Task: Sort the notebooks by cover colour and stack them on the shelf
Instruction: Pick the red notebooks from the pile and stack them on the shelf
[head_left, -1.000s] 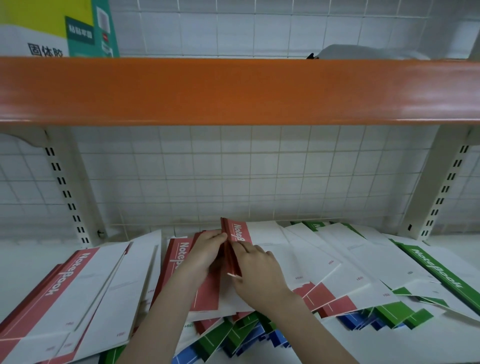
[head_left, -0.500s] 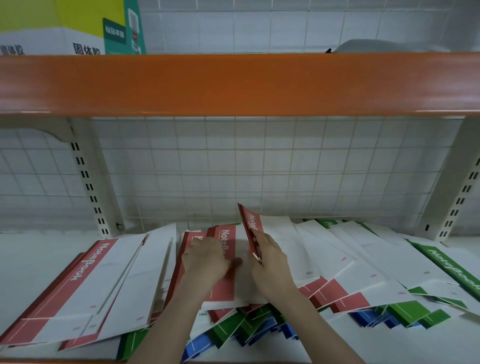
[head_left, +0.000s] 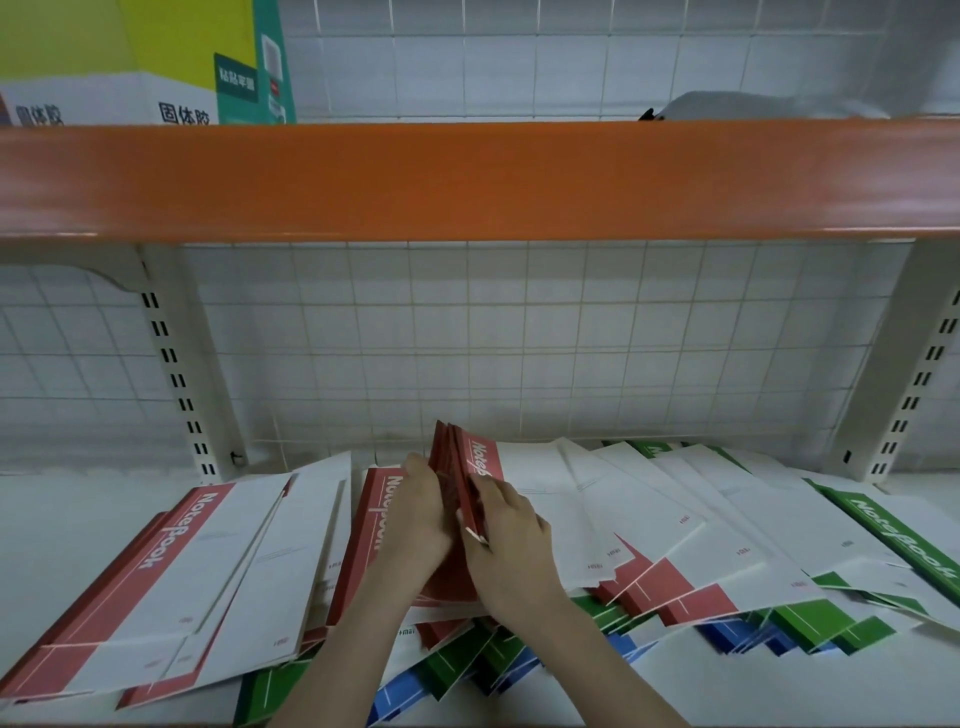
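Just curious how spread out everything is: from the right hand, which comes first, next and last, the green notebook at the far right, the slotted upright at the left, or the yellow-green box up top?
From the right hand:
1. Slotted upright, left, behind.
2. Green notebook, far right.
3. Yellow-green box, upper shelf, far left.

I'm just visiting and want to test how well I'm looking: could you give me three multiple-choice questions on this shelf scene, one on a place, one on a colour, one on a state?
1. Where does the green-banded notebook whose cover title shows lie?
A. far right of the shelf
B. far left
C. on the upper shelf

2. What colour is the edge of the upper shelf?
A. blue
B. orange
C. white

3. How is the bundle of red notebooks held?
A. lying flat, untouched
B. stood on edge between both hands
C. lifted overhead

Answers: 1 A, its green band runs along the right side. 2 B, the beam is orange. 3 B, the left hand and right hand press it upright from either side.
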